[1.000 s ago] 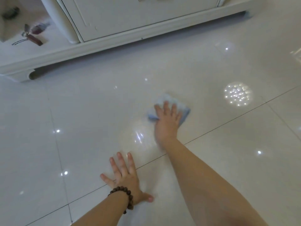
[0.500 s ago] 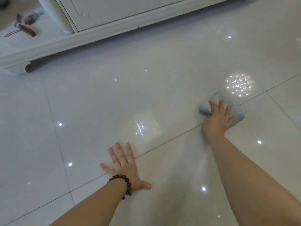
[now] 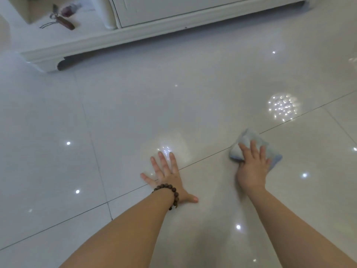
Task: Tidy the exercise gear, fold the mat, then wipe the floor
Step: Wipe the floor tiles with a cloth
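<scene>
The right hand [image 3: 252, 169] is laid over a small, crumpled light-blue cloth [image 3: 249, 147], with fingers spread and lightly bent on top of it; whether the thumb is tucked under an edge cannot be told, since that side is hidden and slightly blurred. The left hand [image 3: 168, 176] is pressed flat on the floor with fingers straight and splayed, nothing held, and a bracelet of dark brown wooden beads [image 3: 170, 192] is worn at its wrist. The cloth is found on the floor just beside a dark grout line [image 3: 204, 158], to the right of the left hand and apart from it.

The cloth is judged soft, light and limp: it is likely to bunch and slide under pressure, so it is best held by a flat palm on its middle, with the loose edges gathered under the fingers.

The glossy, off-white tiled floor [image 3: 125, 113] is judged smooth and possibly slippery; ceiling lights are mirrored in it. Beyond, the base of a white painted cabinet [image 3: 135, 38] is seen on short feet, with a bunch of keys on a brown fob [image 3: 63, 23] lying on a low ledge at far left.
</scene>
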